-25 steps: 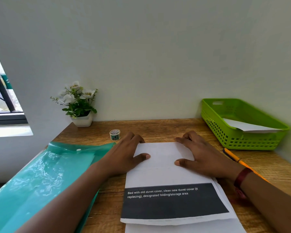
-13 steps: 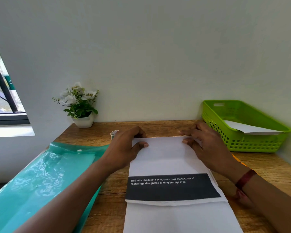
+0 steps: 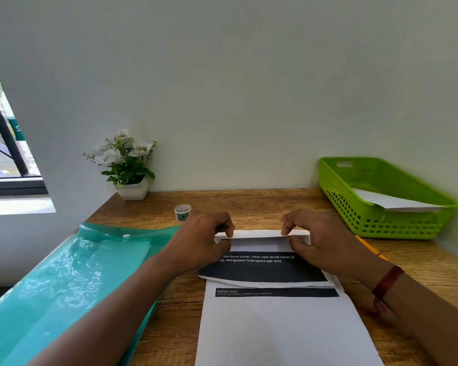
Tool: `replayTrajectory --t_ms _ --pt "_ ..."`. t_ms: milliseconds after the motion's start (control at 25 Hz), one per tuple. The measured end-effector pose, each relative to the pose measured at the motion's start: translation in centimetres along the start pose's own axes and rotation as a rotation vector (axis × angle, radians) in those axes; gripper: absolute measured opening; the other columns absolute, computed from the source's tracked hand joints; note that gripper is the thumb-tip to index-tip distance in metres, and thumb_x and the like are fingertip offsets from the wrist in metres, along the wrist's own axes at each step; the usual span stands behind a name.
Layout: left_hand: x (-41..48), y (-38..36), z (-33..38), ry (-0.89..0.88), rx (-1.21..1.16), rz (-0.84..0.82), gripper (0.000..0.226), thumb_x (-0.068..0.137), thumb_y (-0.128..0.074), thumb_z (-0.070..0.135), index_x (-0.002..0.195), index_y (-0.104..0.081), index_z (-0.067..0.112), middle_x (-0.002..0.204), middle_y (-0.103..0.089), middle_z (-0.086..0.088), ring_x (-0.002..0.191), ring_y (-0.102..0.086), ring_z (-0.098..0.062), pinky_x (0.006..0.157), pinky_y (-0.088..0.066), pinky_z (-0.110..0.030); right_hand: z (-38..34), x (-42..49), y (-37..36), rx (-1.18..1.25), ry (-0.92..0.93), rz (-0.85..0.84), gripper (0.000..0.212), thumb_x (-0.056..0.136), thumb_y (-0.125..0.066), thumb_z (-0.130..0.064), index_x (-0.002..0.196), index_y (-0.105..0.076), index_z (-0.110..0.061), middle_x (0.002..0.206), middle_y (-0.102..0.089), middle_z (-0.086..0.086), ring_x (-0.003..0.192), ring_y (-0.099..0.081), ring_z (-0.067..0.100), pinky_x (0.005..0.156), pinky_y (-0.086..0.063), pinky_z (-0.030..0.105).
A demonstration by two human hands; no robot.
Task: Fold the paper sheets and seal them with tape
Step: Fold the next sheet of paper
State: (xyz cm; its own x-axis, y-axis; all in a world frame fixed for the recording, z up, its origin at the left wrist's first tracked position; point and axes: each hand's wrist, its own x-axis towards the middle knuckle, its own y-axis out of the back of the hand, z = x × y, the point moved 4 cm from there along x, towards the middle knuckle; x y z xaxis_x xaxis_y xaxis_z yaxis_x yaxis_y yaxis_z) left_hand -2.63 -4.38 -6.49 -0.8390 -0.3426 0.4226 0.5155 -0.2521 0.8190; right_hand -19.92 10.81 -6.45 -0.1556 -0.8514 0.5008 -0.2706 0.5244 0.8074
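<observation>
A white paper sheet (image 3: 265, 270) with a dark printed band lies folded on the wooden desk (image 3: 249, 202), on top of a flat white sheet (image 3: 280, 331). My left hand (image 3: 204, 241) pinches the far edge of the folded sheet at its left end, and my right hand (image 3: 315, 239) pinches it at the right end. That far edge is lifted and curled towards me as a narrow white flap (image 3: 259, 234). A small roll of tape (image 3: 182, 212) stands on the desk just beyond my left hand.
A teal plastic folder (image 3: 72, 281) covers the desk's left side. A green basket (image 3: 376, 220) holding a white paper stands at the right by the wall. A potted white flower (image 3: 128, 167) sits at the back left. An orange pencil (image 3: 370, 250) lies beside my right wrist.
Both hands moved from pressing flat on the sheet to its far edge, gripped it and lifted it back towards me. The folded sheet slid further from me, uncovering print on the sheet beneath.
</observation>
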Motion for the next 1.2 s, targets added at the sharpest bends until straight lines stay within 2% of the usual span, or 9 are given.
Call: replayTrajectory --t_ms 160,240,320,440,520,640,960,1080,1200 --pt "-0.1 -1.0 -0.2 0.036 0.086 -0.155 0.022 0.079 -0.064 0.019 0.088 -0.049 0.033 0.093 -0.064 0.010 0.075 -0.056 -0.007 0.070 -0.047 -0.022 0.7 -0.8 -1.6 -0.123 -0.094 -0.302 0.036 0.093 -0.046 -0.028 0.128 -0.045 -0.038 0.119 -0.064 -0.003 0.103 -0.058 0.013 0.088 -0.045 0.036" --pt "-0.3 -1.8 -0.4 0.076 0.079 -0.257 0.026 0.080 -0.058 0.028 0.101 -0.047 0.037 0.103 -0.063 0.004 0.078 -0.057 -0.011 0.073 -0.050 -0.037 1.0 -1.1 -2.3 -0.205 -0.103 -0.430 0.051 0.099 -0.040 -0.033 0.148 -0.026 -0.031 0.152 -0.037 -0.006 0.135 -0.039 0.013 0.109 -0.033 0.031" --pt "-0.5 -2.5 -0.4 0.114 0.117 -0.372 0.040 0.086 -0.052 0.036 0.124 -0.041 0.038 0.128 -0.056 0.001 0.104 -0.054 -0.015 0.090 -0.048 -0.038 1.0 -1.3 -2.9 -0.241 -0.104 -0.523 0.057 0.101 -0.034 -0.036 0.153 -0.012 -0.029 0.161 -0.012 -0.008 0.146 -0.015 0.008 0.118 -0.017 0.028" --pt "-1.0 -3.6 0.2 0.094 0.214 -0.539 0.060 0.099 -0.037 0.042 0.152 -0.013 0.030 0.161 -0.011 0.004 0.146 -0.013 -0.016 0.117 -0.014 -0.033 0.4 -1.8 -3.8 -0.267 -0.116 -0.643 0.064 0.100 -0.025 -0.050 0.153 0.001 -0.026 0.161 0.008 -0.005 0.147 0.009 0.006 0.120 0.000 0.030" --pt "-1.3 -4.3 0.7 0.045 0.306 -0.605 0.064 0.101 -0.023 0.049 0.153 0.007 0.026 0.160 0.014 0.004 0.146 0.015 -0.011 0.117 0.007 -0.031 -0.3 -2.0 -4.3 -0.291 -0.133 -0.668 0.076 0.091 -0.013 -0.067 0.152 0.008 -0.027 0.160 0.016 -0.005 0.145 0.017 0.006 0.120 0.006 0.033" --pt "-1.8 -5.1 1.2 0.022 0.401 -0.646 0.065 0.099 -0.010 0.056 0.149 0.019 0.028 0.155 0.027 0.005 0.140 0.028 -0.012 0.115 0.016 -0.036 -1.8 -2.3 -5.1 -0.306 -0.117 -0.662 0.092 0.074 0.003 -0.078 0.150 0.016 -0.028 0.157 0.023 -0.008 0.143 0.024 0.005 0.120 0.008 0.039" --pt "-1.6 -4.3 0.0 0.176 0.452 -0.636 0.069 0.097 -0.010 0.059 0.150 0.016 0.024 0.158 0.020 -0.007 0.146 0.018 -0.023 0.120 0.004 -0.042 -0.3 -1.9 -4.3 -0.287 -0.208 -0.635 0.099 0.068 0.010 -0.077 0.152 0.007 -0.025 0.161 0.014 -0.002 0.147 0.014 0.010 0.120 0.004 0.035" --pt "-1.3 -3.2 -1.3 0.212 0.394 -0.597 0.073 0.095 -0.020 0.063 0.153 0.004 0.024 0.162 0.007 -0.002 0.148 0.006 -0.023 0.121 -0.007 -0.045 1.4 -1.6 -3.4 -0.318 -0.214 -0.588 0.076 0.090 -0.013 -0.068 0.153 -0.007 -0.026 0.162 -0.001 -0.001 0.149 -0.002 0.015 0.121 -0.007 0.040" --pt "-0.8 -2.4 -1.8 0.192 0.311 -0.485 0.080 0.088 -0.034 0.070 0.152 -0.009 0.030 0.157 -0.017 0.000 0.144 -0.018 -0.022 0.115 -0.027 -0.045 2.1 -1.1 -2.9 -0.233 -0.196 -0.467 0.071 0.091 -0.032 -0.066 0.150 -0.023 -0.028 0.155 -0.024 -0.005 0.142 -0.023 0.014 0.117 -0.022 0.036"
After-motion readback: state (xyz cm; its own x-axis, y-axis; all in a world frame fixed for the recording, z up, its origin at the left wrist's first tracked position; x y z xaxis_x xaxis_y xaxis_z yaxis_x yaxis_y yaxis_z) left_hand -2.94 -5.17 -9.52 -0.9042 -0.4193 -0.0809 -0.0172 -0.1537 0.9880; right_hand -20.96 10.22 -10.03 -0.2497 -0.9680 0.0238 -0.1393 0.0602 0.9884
